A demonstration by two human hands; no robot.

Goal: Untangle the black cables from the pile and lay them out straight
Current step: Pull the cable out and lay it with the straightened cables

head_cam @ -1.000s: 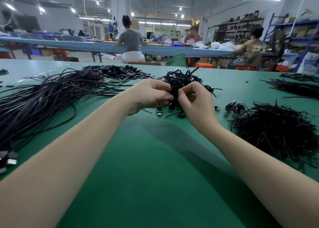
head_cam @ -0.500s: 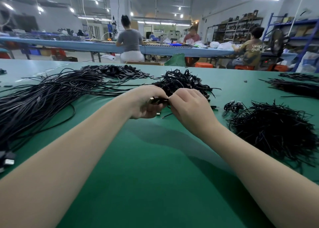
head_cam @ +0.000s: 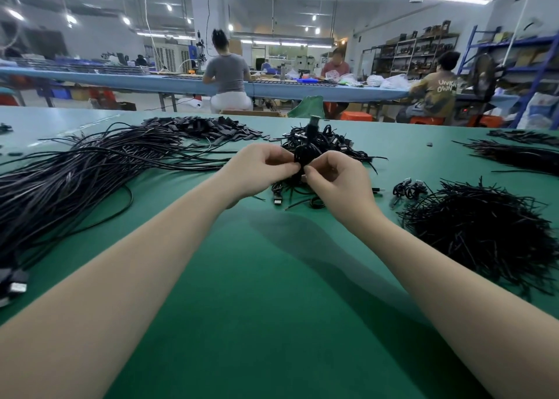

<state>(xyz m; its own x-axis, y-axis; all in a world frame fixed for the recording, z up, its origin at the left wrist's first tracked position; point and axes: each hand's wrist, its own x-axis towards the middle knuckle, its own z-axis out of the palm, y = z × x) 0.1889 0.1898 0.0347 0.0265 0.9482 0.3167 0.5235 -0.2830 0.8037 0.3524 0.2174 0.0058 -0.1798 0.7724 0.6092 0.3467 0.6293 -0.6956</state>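
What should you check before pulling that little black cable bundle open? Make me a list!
1. Both hands hold the coiled cable: left hand and right hand pinch it. Ok.
2. Bundle lifted off the tangled pile: ok.
3. Plug end free on top: ok.
4. Where the tie sits: cannot tell, fingers hide it.
5. Bare green table in front for laying it straight: ok.
6. Straightened cables lie left, apart: ok.

Beyond the hands, past the green table top (head_cam: 272,292), a long blue workbench (head_cam: 121,79) crosses the room. Three seated workers sit at it: one in a grey shirt (head_cam: 227,72), one in a reddish top (head_cam: 335,66), one in a printed olive shirt (head_cam: 435,91). Orange plastic stools (head_cam: 355,116) stand below. Farther right, blue metal shelving (head_cam: 520,54) lines the wall.
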